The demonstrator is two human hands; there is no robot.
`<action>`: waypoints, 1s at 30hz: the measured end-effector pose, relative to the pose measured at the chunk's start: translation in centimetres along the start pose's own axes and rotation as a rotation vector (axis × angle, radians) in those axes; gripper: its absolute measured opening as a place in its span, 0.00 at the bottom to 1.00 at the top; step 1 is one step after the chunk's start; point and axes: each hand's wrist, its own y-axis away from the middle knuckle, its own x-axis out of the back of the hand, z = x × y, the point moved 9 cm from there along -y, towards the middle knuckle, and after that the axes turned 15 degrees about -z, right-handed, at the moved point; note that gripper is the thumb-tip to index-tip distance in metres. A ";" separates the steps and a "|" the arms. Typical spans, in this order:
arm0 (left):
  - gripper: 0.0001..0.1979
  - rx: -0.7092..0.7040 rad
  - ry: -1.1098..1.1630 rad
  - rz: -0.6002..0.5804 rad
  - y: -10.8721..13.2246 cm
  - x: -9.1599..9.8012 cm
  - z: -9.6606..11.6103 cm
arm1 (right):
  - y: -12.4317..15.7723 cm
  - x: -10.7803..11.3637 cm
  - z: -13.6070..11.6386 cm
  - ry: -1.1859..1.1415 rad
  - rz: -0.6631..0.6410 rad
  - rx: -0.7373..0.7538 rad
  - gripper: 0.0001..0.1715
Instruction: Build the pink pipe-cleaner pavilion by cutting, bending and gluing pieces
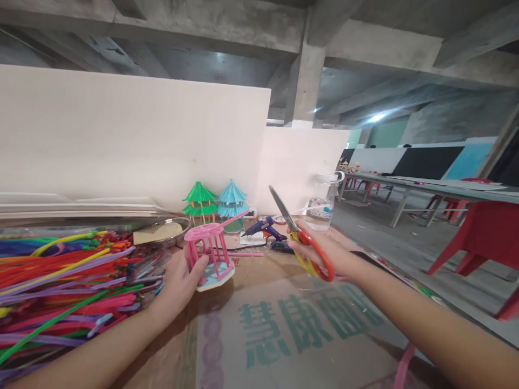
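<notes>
The desk [259, 267] carries a heap of coloured straws [60, 292] along its left side; the left hand [182, 281], near centre-left, is curled round the posts of the pink straw pavilion [208, 254], holding it slightly tilted; the right hand [324, 251], just right of it, is closed through the handles of the scissors [302, 237], blades aimed up and far-left; a pink straw [235, 219] slants from the pavilion's roof rightward toward those blades, not touching.

table [259, 265] | on it: cardboard sheet [292, 329]; straw pile [60, 292]; metal dish [180, 223]; glue gun [263, 228]; bottle [322, 208]
</notes>
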 end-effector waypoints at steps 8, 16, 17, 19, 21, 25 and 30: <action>0.24 -0.034 0.015 -0.133 0.5 -1.4 1.3 | -0.3 -5.1 -0.7 0.102 0.153 0.178 0.14; 0.21 -0.110 -0.179 -0.200 1.0 -2.4 2.5 | 0.7 -5.8 -3.1 0.177 0.200 0.220 0.15; 0.23 -0.103 -0.182 -0.219 1.0 -2.6 2.5 | 0.7 -5.9 -3.3 0.187 0.196 0.223 0.16; 0.26 -0.091 -0.173 -0.255 1.1 -3.0 2.7 | 0.8 -6.1 -3.7 0.204 0.193 0.236 0.16; 0.27 -0.081 -0.167 -0.276 1.1 -3.3 2.9 | 0.9 -6.3 -4.3 0.219 0.197 0.265 0.17; 0.25 -0.103 -0.205 -0.295 1.2 -3.6 3.6 | 1.5 -6.5 -5.7 0.242 0.208 0.346 0.18; 0.22 -0.109 -0.226 -0.358 1.4 -4.2 2.9 | 1.7 -6.8 -6.5 0.261 0.186 0.368 0.21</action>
